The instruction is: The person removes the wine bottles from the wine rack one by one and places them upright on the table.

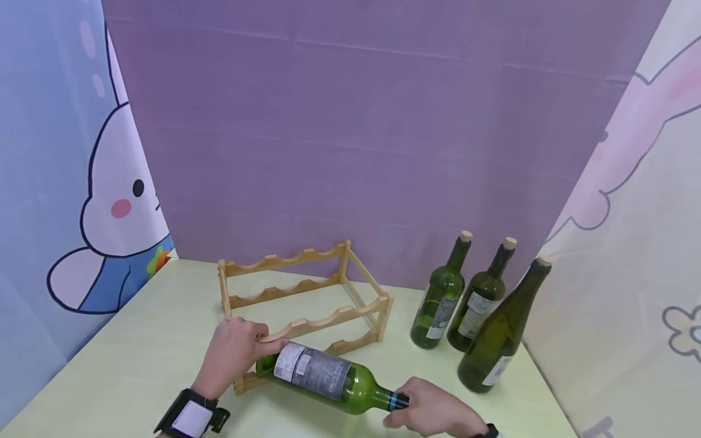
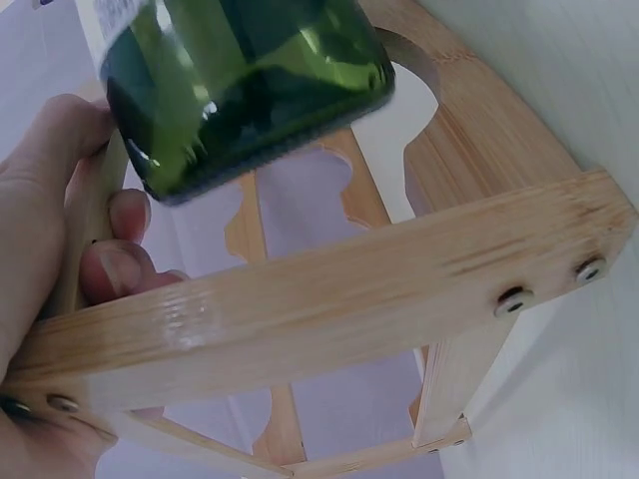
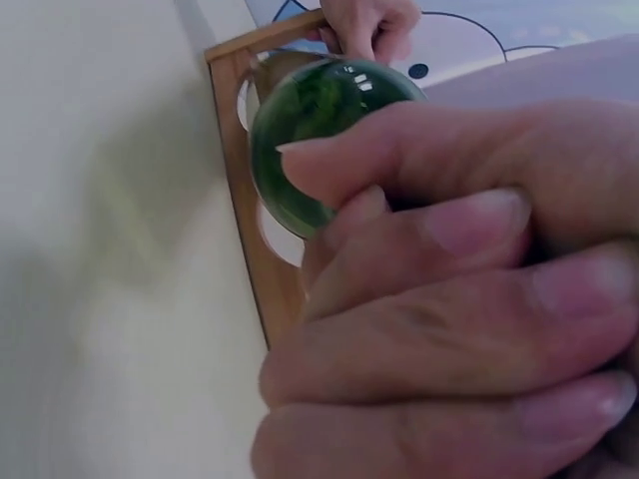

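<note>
A green wine bottle (image 1: pixel 317 372) lies tilted in front of the wooden wine rack (image 1: pixel 345 315), its base toward the rack's front left corner. My right hand (image 1: pixel 429 406) grips the bottle by its neck; in the right wrist view the fingers (image 3: pixel 419 339) curl round it and hide the neck. At the rack's front left corner, my left hand (image 1: pixel 238 353) holds the upper front rail. The left wrist view shows the bottle's base (image 2: pixel 260 110) beside the rack's end post (image 2: pixel 329 299), with the left fingers wrapped round the scalloped rail.
Three corked bottles stand upright to the right of the rack: one green bottle (image 1: pixel 438 298), another with a pale label (image 1: pixel 479 310), and a taller dark one (image 1: pixel 501 331) nearest me. A purple curtain (image 1: pixel 350 134) hangs behind the pale table (image 1: pixel 131 340).
</note>
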A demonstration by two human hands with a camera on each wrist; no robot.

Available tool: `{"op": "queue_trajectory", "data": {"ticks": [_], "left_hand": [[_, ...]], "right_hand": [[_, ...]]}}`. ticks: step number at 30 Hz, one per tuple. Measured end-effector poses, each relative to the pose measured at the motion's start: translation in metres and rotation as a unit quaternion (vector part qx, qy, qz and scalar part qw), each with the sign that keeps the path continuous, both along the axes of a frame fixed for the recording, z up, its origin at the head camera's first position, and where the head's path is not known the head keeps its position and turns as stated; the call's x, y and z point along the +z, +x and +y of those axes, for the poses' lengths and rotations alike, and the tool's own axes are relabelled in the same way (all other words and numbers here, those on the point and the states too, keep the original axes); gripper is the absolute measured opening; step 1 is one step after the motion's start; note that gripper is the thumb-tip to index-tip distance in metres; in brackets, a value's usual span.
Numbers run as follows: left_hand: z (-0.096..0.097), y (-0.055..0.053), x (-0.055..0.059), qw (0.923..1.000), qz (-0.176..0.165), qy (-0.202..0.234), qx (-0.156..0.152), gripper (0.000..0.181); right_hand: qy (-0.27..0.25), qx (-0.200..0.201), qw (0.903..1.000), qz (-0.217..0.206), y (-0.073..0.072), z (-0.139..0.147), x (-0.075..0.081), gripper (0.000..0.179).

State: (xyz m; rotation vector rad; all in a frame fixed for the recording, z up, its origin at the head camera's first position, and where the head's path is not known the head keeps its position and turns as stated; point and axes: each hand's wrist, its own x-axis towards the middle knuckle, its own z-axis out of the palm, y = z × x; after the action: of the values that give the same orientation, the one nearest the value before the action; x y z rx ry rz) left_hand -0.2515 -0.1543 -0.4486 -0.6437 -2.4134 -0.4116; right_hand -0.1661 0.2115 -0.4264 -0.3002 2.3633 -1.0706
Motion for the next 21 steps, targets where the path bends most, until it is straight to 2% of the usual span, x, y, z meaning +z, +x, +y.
{"op": "queue_trajectory", "data": {"ticks": [3,8,17,21], "left_hand": [[0.001,0.002,0.000,1.0000,-0.004,0.001,-0.001,0.043],[0.000,0.001,0.000,0.9995,-0.032,0.001,0.003,0.038],[0.000,0.001,-0.001,0.9995,-0.031,0.009,-0.002,0.040],[-0.001,0.002,0.001,0.9987,-0.051,0.006,0.002,0.034]], "right_hand": [[-0.007,0.014,0.9999,0.001,0.000,0.007,0.004,0.024],[-0.007,0.034,0.9994,0.005,0.000,0.016,0.011,0.021],[0.018,0.045,0.9983,0.031,0.003,0.028,0.024,0.021],[0.014,0.052,0.9978,0.037,0.004,0.034,0.031,0.020]]}}
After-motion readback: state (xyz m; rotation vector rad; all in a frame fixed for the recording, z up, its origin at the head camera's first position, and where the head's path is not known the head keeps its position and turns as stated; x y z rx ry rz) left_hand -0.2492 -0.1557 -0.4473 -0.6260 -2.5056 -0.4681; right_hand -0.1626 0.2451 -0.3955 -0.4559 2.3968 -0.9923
